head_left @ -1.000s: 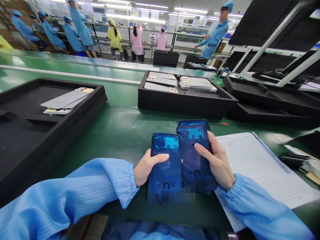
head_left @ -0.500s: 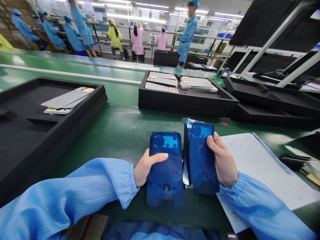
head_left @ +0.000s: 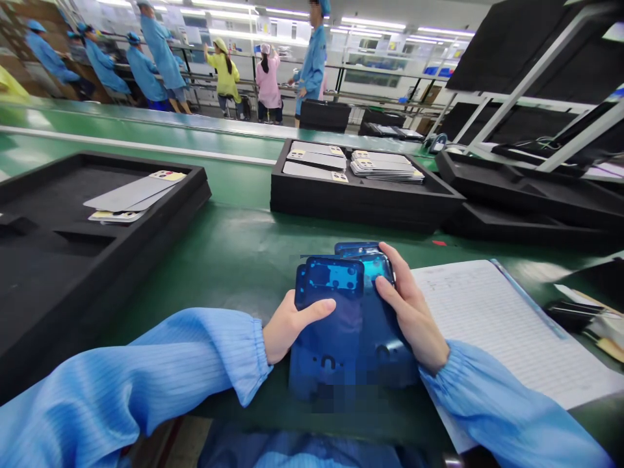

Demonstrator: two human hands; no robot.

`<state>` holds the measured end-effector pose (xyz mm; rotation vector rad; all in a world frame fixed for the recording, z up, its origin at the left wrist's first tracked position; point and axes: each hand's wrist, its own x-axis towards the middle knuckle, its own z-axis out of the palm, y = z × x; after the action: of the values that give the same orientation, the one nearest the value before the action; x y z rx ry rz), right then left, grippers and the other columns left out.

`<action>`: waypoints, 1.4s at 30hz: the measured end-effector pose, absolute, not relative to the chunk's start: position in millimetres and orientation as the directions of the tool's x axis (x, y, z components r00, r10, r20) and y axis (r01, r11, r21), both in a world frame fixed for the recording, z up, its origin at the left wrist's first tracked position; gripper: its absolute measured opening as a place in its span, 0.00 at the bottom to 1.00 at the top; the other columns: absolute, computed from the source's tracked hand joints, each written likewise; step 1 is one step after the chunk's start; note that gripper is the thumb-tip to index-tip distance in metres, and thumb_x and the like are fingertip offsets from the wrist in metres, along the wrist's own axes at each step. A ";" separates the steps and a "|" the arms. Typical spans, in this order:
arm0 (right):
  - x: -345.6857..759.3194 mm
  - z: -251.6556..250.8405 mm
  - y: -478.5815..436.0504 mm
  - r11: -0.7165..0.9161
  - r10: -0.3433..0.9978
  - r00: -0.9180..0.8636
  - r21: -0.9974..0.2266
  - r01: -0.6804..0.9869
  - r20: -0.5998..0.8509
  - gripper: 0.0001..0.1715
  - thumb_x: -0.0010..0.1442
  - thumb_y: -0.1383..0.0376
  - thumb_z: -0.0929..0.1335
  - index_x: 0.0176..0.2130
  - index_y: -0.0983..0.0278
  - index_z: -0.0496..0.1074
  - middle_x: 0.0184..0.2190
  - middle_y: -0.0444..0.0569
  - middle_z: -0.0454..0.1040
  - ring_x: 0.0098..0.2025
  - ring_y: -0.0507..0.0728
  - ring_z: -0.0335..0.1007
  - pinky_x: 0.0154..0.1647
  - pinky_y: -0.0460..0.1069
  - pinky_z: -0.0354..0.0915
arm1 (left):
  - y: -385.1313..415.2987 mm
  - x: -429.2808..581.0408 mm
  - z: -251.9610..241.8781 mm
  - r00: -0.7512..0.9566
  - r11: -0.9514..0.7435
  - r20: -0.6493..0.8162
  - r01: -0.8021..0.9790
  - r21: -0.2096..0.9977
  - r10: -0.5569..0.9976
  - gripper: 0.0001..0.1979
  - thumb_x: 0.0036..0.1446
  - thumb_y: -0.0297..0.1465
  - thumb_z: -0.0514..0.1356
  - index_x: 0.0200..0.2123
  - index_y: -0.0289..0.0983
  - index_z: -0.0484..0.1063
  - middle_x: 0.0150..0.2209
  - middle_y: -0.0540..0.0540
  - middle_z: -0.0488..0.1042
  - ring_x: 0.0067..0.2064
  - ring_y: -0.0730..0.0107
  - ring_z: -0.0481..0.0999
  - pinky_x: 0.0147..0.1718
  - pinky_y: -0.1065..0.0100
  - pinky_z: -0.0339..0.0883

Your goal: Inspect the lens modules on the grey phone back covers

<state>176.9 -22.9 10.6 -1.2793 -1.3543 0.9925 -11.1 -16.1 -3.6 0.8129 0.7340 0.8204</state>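
My left hand point(head_left: 287, 327) is closed on a few glossy blue phone back covers point(head_left: 331, 331), its thumb flat across the front one. A camera area shows at their upper end and a dark curved mark near the lower end. My right hand point(head_left: 414, 312) grips more blue phone back covers point(head_left: 383, 318) by the right edge, with thumb in front and fingers at the top corner. The left covers partly overlap the right ones. Both groups stand tilted above the green table, and how many each hand holds is hidden.
A black foam tray point(head_left: 185, 221) on the left carries a few grey panels point(head_left: 129, 195). Another black tray point(head_left: 351, 203) ahead holds stacked grey panels point(head_left: 385, 166). Lined paper point(head_left: 497, 325) lies at right, near more black trays point(head_left: 536, 195). Several people work in the background.
The right-hand covers have moved left and now lie partly behind the left-hand ones, closing the gap. A second cover edge shows at the left. A background person in blue has moved left.
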 end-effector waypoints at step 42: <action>169.9 15.7 -30.5 -0.050 0.995 0.096 -0.981 0.189 -0.032 0.16 0.47 0.58 0.72 0.36 0.62 0.72 0.31 0.46 0.77 0.34 0.59 0.74 0.33 0.51 0.71 | -13.7 -8.9 -8.0 0.527 0.356 -0.186 -0.242 0.903 0.830 0.12 0.51 0.36 0.60 0.34 0.34 0.74 0.30 0.47 0.77 0.33 0.68 0.75 0.36 0.68 0.68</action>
<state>169.9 -30.5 15.7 -1.4223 -1.2583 1.0733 -8.9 -13.7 -8.0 0.9653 0.7245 0.7763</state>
